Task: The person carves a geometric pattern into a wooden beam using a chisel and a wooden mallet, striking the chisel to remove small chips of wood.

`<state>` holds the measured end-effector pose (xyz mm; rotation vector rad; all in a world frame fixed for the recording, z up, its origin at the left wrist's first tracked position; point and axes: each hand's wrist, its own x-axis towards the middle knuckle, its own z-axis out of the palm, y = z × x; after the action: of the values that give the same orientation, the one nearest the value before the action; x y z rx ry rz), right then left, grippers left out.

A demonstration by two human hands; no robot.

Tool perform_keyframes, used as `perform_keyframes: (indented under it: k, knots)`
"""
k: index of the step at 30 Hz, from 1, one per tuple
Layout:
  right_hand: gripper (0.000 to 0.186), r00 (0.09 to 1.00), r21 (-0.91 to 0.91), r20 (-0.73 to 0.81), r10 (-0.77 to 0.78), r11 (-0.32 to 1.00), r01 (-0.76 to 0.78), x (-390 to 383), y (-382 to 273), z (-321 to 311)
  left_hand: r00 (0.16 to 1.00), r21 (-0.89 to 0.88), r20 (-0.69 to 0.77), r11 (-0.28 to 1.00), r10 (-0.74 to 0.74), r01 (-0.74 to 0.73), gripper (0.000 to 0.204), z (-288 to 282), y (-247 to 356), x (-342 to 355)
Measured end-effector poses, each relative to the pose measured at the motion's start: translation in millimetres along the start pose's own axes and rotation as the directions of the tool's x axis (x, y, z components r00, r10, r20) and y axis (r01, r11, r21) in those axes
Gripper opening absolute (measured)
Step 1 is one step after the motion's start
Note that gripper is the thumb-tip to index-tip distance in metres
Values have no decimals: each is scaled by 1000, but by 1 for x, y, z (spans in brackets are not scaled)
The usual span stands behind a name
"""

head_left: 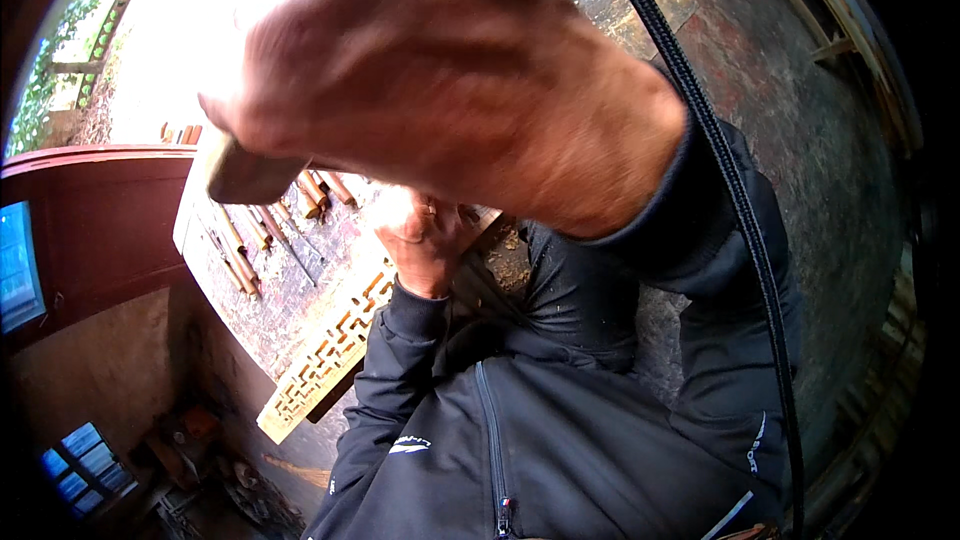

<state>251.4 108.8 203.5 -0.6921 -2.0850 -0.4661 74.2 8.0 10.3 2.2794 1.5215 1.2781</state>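
Note:
Raised close in front of me, my right hand (430, 90) is closed and somewhat blurred. A rounded brown wooden handle end (255, 176) sticks out below its fingers; the rest of that tool is hidden behind the hand. Lower down, my left hand (415, 240) rests closed at the carved wooden board (335, 345). What it grips, if anything, is covered by my right hand and wrist. The pale board runs slantwise along the bench edge, cut through with a stepped pattern of openings.
Several wooden-handled carving tools (236, 232) lie on the worn workbench (325, 285) left of the board. Wood shavings (508, 265) lie near my lap. A black cord (715, 130) hangs down at the right. A dark red wooden panel (100, 230) stands beyond the bench on the left.

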Motion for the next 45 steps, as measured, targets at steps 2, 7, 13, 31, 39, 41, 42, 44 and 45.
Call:
perform_keyframes:
  k: [2, 7, 13, 31, 39, 41, 42, 44, 45]
  knots:
    - [41, 1000, -18, 4, 11, 1000, -11, -4, 4, -6, 993, -3, 34, 994, -110, 110, 28, 6, -3, -7]
    - [43, 999, -21, 33, 39, 999, -38, -17, 5, -12, 879, -537, 71, 725, -471, 431, 9, -2, 5, -26]
    - [46, 994, -31, 51, 96, 995, -94, -34, 5, -16, 919, -394, -15, 847, -395, 357, 14, -2, 6, -21]
    - [53, 998, -8, 19, 61, 998, -60, -16, -9, 8, 980, -121, 2, 972, -200, 199, 21, -2, 2, -11]
    - [56, 1000, -4, 14, 2, 1000, -2, -1, 9, 5, 999, 104, 44, 994, -23, 18, 17, -5, 9, 5]
    - [57, 1000, -1, 7, -12, 1000, 12, 3, 13, 4, 992, 176, 96, 982, -82, 64, 16, -2, 11, 12]
    - [58, 1000, -4, 5, -12, 1000, 12, 3, 13, 3, 986, 214, 122, 973, -116, 88, 15, -2, 14, 13]
    - [59, 1000, 5, 14, -13, 1000, 13, 2, 13, 2, 994, 182, 84, 982, -67, 51, 17, -3, 19, 13]
    - [59, 1000, 0, 16, -13, 1000, 13, 2, 15, 0, 997, 165, 62, 986, -46, 35, 17, 0, 17, 14]
